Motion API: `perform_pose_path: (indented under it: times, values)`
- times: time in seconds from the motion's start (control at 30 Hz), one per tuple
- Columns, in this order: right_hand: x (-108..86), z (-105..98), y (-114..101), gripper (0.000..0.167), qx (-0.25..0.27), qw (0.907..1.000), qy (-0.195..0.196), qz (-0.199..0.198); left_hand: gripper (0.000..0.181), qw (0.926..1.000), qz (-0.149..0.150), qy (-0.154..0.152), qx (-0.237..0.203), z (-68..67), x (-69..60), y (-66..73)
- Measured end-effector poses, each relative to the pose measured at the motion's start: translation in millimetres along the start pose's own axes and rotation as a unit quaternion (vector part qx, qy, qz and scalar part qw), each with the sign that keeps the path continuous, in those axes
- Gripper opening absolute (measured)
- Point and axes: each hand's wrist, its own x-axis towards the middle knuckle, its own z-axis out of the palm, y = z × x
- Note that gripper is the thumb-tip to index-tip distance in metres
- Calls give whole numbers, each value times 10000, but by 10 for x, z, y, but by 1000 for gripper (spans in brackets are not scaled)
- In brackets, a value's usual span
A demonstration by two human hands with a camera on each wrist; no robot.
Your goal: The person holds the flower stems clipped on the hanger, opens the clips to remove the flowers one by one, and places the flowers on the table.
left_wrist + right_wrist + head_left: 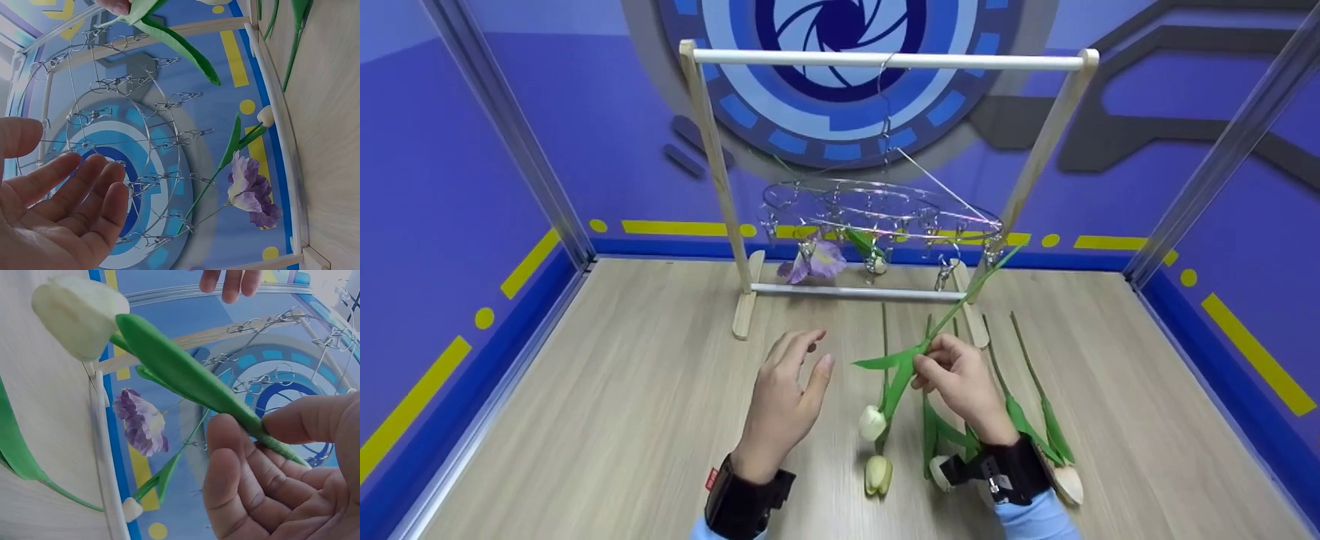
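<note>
Pinched between thumb and fingers of my right hand (pixel 964 382) is the green stem of a white tulip (pixel 873 424); its bloom hangs down toward the left and its stem end points up toward the rack's right side. In the right wrist view the tulip's bloom (pixel 81 318) is at the upper left. My left hand (pixel 789 390) is held above the table with relaxed fingers, touching nothing. Beyond both hands hangs a round metal clip hanger (pixel 877 229). A purple flower (pixel 251 191) and another white tulip (pixel 265 116) hang from its clips, blooms downward.
A wooden stand with a white top bar (pixel 810 57) carries the hanger. On the table (pixel 645 420) lie several more tulips, among them a yellowish one (pixel 878 475) between the forearms and a pale one (pixel 1068 484) beside the right wrist. Metal-framed walls enclose the table.
</note>
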Motion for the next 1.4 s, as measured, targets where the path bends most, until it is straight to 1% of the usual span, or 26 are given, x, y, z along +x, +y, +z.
perform_pose_path:
  times: [0.17,0.33,0.5,0.7,0.9,1.13,1.4]
  values:
    - [25,37,52,5,7,9994,-193,274,30,9999,-30,-19,94,0,0,-43]
    - [38,91,70,8,238,9975,-399,538,31,9996,-102,-127,230,2,4,-67]
    - [73,139,70,13,283,9949,-690,673,32,9992,-129,-133,359,19,-3,-92]
    - [120,188,77,10,148,9927,-955,721,32,9985,-50,-150,520,33,-2,-115]
    - [173,255,58,8,37,9899,-1224,719,33,9972,-43,-212,720,42,-7,-159]
    - [243,307,65,10,-145,9885,-1360,646,33,9964,4,-187,832,60,-2,-180]
    - [316,371,103,9,-174,9848,-1503,851,36,9960,-73,-273,844,68,-9,-201]
